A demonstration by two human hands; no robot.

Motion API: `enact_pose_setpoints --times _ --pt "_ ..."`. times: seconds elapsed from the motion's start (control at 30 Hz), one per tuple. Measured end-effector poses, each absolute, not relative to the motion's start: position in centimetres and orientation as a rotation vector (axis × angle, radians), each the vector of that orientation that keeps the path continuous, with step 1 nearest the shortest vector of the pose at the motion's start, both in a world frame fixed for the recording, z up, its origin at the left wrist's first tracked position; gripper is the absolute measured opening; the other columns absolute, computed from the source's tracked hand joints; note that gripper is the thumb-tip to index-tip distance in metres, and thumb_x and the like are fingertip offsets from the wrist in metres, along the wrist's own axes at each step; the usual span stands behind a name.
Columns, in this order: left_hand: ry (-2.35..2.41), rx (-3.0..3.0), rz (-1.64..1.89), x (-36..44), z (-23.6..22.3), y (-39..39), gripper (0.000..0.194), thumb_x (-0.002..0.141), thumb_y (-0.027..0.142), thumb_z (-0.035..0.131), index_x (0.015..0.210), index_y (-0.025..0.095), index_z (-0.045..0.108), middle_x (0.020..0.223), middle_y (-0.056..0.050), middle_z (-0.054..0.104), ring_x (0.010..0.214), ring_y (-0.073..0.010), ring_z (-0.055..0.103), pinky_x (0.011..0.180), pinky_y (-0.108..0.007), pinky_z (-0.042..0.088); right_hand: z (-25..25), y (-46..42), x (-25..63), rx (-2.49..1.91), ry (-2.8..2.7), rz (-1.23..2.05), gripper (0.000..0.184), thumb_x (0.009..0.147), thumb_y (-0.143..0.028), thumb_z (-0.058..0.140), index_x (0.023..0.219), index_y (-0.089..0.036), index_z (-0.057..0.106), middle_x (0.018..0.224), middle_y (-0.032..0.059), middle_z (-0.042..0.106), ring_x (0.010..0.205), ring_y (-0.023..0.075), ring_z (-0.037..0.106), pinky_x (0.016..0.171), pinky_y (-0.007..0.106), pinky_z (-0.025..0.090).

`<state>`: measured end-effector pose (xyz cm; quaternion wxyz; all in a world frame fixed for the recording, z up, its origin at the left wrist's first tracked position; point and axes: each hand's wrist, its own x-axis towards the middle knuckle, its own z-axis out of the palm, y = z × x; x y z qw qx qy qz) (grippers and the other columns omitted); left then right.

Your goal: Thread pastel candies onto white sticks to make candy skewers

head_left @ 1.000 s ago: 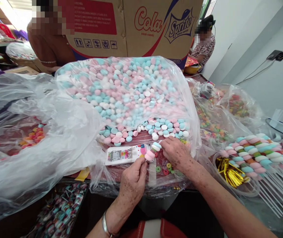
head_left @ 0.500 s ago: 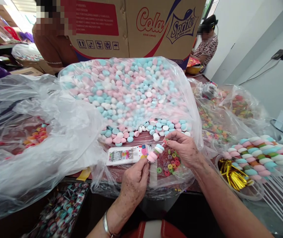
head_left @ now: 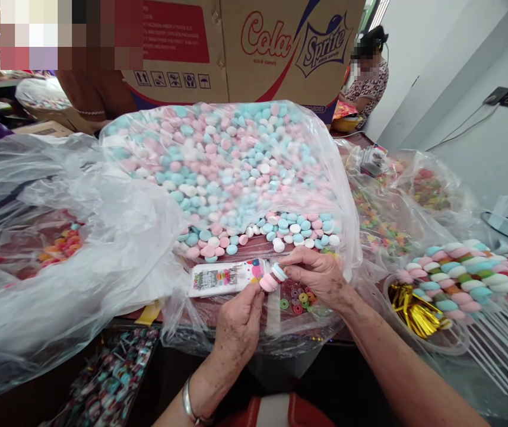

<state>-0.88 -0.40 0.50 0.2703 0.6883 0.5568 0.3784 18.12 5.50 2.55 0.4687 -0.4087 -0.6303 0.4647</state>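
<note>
A short marshmallow skewer (head_left: 272,277) with pink, white and blue pieces is held between my hands. My left hand (head_left: 240,317) pinches its lower, pink end. At the upper, blue end, the closed fingertips of my right hand (head_left: 314,274) grip the tip; whatever else sits between them is hidden. Below my right hand lie loose gummy rings (head_left: 298,296) on clear plastic. Just left of the skewer is a stack of printed white wrappers (head_left: 222,279). Loose pink, white and blue marshmallows (head_left: 296,228) spill from a large clear bag (head_left: 231,160) behind.
Finished marshmallow sticks (head_left: 472,276) lie at right beside a tub of gold twist ties (head_left: 418,311). Bags of gummies (head_left: 383,228) stand behind them. A crumpled plastic bag (head_left: 116,237) covers the left. A large carton (head_left: 245,53) and two people are beyond.
My right hand has moved left and slightly down, closing onto the skewer's blue end. A reddish gummy ring earlier at its fingertips is now out of sight. My left hand keeps its pinch.
</note>
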Motion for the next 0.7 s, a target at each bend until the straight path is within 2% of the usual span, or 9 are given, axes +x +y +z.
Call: enact_pose_setpoints --times 0.2,0.33,0.43,0.53,0.6,0.7 --pt "1.454 1.687 1.003 -1.1 0.8 -0.3 0.026 0.093 0.032 0.043 0.081 0.018 0.061 0.059 0.003 0.05 0.053 -0.0128 0.047 0.053 -0.022 0.038 3.3 5.4 17.6 -1.022 -1.553 1.184 0.016 0.077 -0.031 0.07 0.09 -0.023 0.076 0.083 0.0015 0.069 0.08 0.0156 0.062 0.076 0.029 0.048" --pt "1.42 1.561 1.041 -1.3 0.9 -0.3 0.025 0.092 0.033 0.046 0.076 0.018 0.057 0.058 0.005 0.048 0.051 -0.0112 0.044 0.051 -0.021 0.036 4.6 6.3 18.2 -1.04 -1.407 1.261 0.038 0.079 -0.034 0.067 0.115 -0.024 0.067 0.092 0.0013 0.071 0.083 0.0161 0.064 0.078 0.031 0.05" --pt "1.393 1.425 1.09 -1.4 0.8 -0.4 0.026 0.092 0.034 0.047 0.072 0.019 0.053 0.055 0.006 0.046 0.047 -0.0096 0.04 0.046 -0.02 0.032 5.0 7.5 19.2 -1.219 -1.461 1.018 0.03 0.082 -0.035 0.062 0.108 -0.021 0.068 0.091 0.0019 0.071 0.083 0.0177 0.065 0.077 0.032 0.049" --pt "1.344 1.317 1.152 -1.4 0.4 -0.4 0.026 0.093 0.034 0.047 0.072 0.019 0.051 0.055 0.007 0.045 0.045 -0.0086 0.038 0.045 -0.02 0.031 5.2 8.4 19.4 -1.426 -1.84 0.685 0.021 0.086 -0.025 0.053 0.097 -0.02 0.07 0.091 0.0021 0.071 0.087 0.0184 0.064 0.079 0.03 0.046" --pt "1.337 1.299 1.164 -1.4 0.2 -0.4 0.026 0.093 0.035 0.047 0.073 0.019 0.051 0.056 0.007 0.045 0.045 -0.0083 0.038 0.045 -0.02 0.031 5.4 8.6 18.7 -1.505 -2.095 0.501 0.022 0.088 -0.02 0.049 0.098 -0.02 0.069 0.098 0.004 0.069 0.091 0.0182 0.062 0.082 0.029 0.044" --pt "1.351 1.316 1.149 -1.4 0.2 -0.4 0.027 0.094 0.036 0.047 0.073 0.019 0.051 0.057 0.006 0.045 0.047 -0.0084 0.039 0.046 -0.02 0.032 5.3 9.0 17.0 -1.639 -2.371 0.229 0.021 0.092 -0.023 0.048 0.101 -0.018 0.065 0.102 0.0084 0.065 0.093 0.02 0.06 0.081 0.029 0.043"
